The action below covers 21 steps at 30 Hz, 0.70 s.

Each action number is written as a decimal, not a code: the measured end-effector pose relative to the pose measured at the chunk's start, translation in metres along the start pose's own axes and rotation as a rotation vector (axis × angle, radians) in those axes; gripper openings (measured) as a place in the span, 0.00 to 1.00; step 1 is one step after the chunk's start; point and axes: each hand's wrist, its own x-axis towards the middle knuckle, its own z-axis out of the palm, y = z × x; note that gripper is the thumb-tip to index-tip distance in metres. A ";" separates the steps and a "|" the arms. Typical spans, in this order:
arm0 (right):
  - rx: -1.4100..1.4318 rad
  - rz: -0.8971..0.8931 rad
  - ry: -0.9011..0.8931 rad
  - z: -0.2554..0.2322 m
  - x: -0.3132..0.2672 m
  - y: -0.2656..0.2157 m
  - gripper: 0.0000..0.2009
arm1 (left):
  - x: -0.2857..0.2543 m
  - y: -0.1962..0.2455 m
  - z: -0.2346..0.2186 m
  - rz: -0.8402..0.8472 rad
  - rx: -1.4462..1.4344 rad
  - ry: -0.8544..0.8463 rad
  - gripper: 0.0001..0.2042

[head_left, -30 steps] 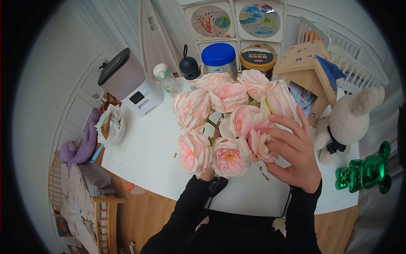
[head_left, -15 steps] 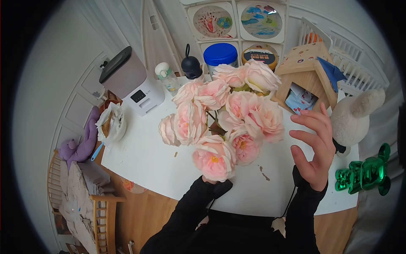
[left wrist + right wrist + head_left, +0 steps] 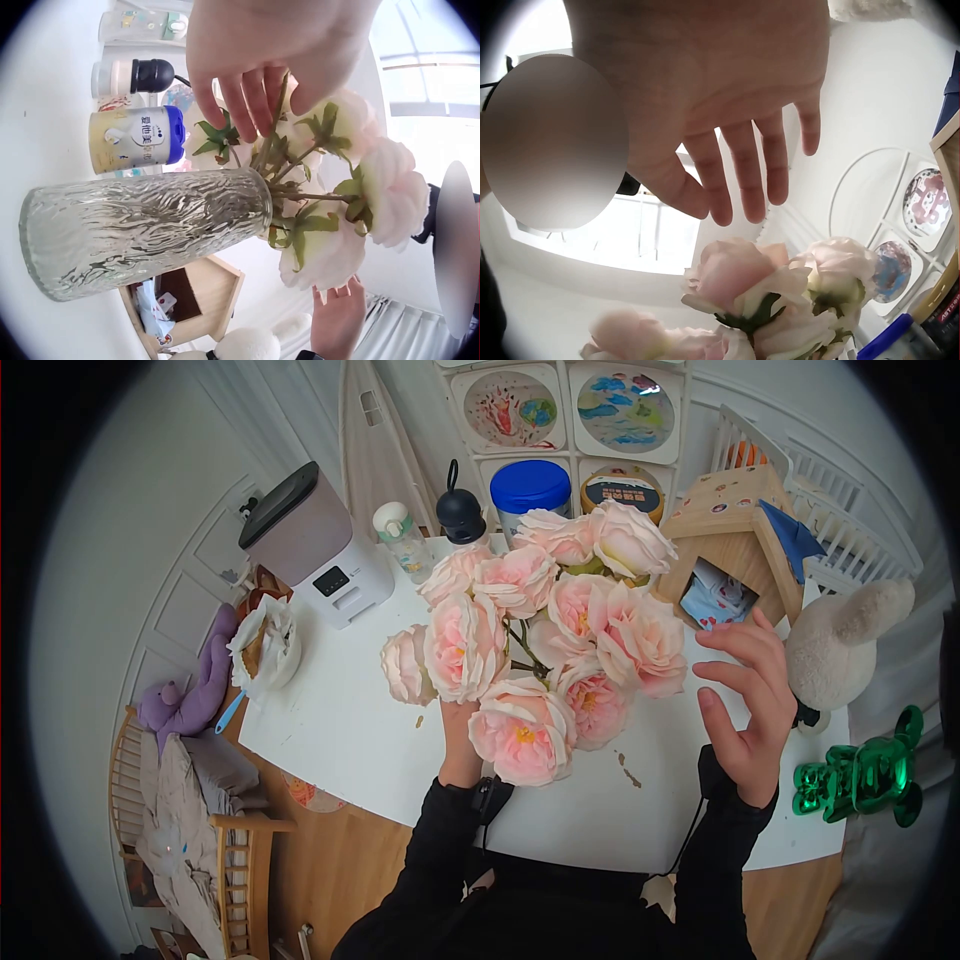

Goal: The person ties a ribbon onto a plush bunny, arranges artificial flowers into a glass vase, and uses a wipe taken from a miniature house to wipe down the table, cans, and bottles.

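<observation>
Pale pink roses (image 3: pixel 525 730) spread over a ribbed clear glass vase (image 3: pixel 142 225), seen standing on the white table in the left wrist view. Their green stems (image 3: pixel 271 142) enter its mouth. My left hand (image 3: pixel 277 45) is beside the stems under the blooms, fingers fairly straight, one stem passing between fingertips and thumb. From the head view only its wrist shows; petals hide the rest. Held up right of the bouquet, my right hand (image 3: pixel 750 705) has its fingers spread and nothing in them. The right wrist view shows its fingertips just above a rose (image 3: pixel 739 281).
Behind the roses stand a blue-lidded can (image 3: pixel 530 488), a dark-capped bottle (image 3: pixel 460 515) and a clear bottle (image 3: pixel 404 542). A pet feeder (image 3: pixel 325 550) is at left. On the right are a wooden house (image 3: pixel 725 510), a plush toy (image 3: pixel 835 650) and a green bear figure (image 3: pixel 860 770).
My right hand has left the blooms and moved right. The roses have shifted and sit more spread out. My left wrist has moved a little left and farther in under the flowers.
</observation>
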 end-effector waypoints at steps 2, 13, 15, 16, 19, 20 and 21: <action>-0.015 0.015 0.005 0.001 -0.001 0.007 0.08 | 0.005 -0.027 -0.028 0.065 0.146 0.024 0.18; 0.407 0.279 -0.530 0.083 -0.025 0.053 0.19 | 0.022 -0.064 -0.070 0.220 0.535 -0.064 0.17; 0.418 0.281 -0.522 0.088 -0.028 0.050 0.19 | 0.026 -0.067 -0.075 0.337 0.795 -0.067 0.17; 0.429 0.283 -0.520 0.085 -0.034 0.055 0.19 | 0.021 -0.053 -0.067 0.234 0.698 -0.119 0.17; 0.464 0.286 -0.522 0.114 -0.022 0.034 0.20 | -0.001 0.002 -0.035 -0.078 0.396 -0.255 0.19; 0.476 0.287 -0.524 0.115 -0.025 0.038 0.20 | -0.004 0.008 -0.033 -0.182 0.293 -0.296 0.20; 0.487 0.288 -0.527 0.116 -0.028 0.039 0.20 | -0.004 0.008 -0.033 -0.184 0.292 -0.297 0.20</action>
